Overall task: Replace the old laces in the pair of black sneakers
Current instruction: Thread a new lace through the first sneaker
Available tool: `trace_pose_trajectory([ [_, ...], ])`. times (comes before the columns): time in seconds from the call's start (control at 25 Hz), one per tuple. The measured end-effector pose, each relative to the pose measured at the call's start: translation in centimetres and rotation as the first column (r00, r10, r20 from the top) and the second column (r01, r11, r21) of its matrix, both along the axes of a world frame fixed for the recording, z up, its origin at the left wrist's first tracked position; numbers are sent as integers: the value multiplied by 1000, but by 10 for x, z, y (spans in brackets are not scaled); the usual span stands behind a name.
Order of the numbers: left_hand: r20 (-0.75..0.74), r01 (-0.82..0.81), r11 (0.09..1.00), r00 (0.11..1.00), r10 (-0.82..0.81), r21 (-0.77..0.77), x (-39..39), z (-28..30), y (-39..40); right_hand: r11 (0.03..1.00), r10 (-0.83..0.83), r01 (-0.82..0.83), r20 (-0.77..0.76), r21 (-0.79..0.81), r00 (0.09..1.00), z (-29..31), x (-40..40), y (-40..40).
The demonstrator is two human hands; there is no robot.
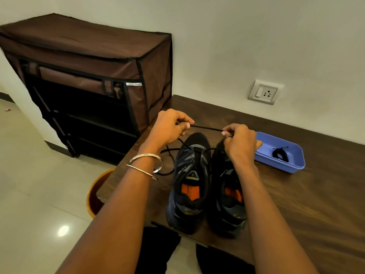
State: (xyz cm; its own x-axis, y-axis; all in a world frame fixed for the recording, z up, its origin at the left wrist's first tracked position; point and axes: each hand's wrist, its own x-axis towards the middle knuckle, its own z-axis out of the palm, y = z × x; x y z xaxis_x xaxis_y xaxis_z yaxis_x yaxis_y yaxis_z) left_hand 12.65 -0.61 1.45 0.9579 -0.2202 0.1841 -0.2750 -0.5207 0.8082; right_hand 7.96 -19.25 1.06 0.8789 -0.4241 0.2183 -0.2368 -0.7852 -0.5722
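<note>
Two black sneakers with orange insoles stand side by side on the dark wooden table [316, 204], toes pointing away from me: the left sneaker [190, 180] and the right sneaker [227, 192]. A black lace [206, 128] is stretched taut between my hands above the toes. My left hand [169, 125] pinches one end and my right hand [240, 141] pinches the other. The lace runs through the left sneaker's front eyelets, and slack loops lie on the table to its left. My right hand hides the right sneaker's toe.
A blue plastic tray [296, 167] at the right holds a coiled black lace [279, 154]. A brown fabric shoe rack [88, 76] stands against the wall at the left. An orange bin [96, 194] sits on the floor under the table's left edge. A wall socket [263, 92] is behind.
</note>
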Motion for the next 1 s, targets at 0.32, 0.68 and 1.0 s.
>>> trace_pose_trajectory([
  [0.32, -117, -82, 988, 991, 67, -132, -1, -2, -13, 928, 373, -371, 45, -43, 927, -4, 7, 12],
  [0.68, -330, -115, 989, 941, 77, -98, -4, -13, -19, 930, 335, -334, 18, 156, 942, -15, 10, 18],
  [1.0, -487, -12, 946, 855, 178, 325, -19, -34, -30, 922, 386, -371, -326, 109, 863, -22, 12, 15],
])
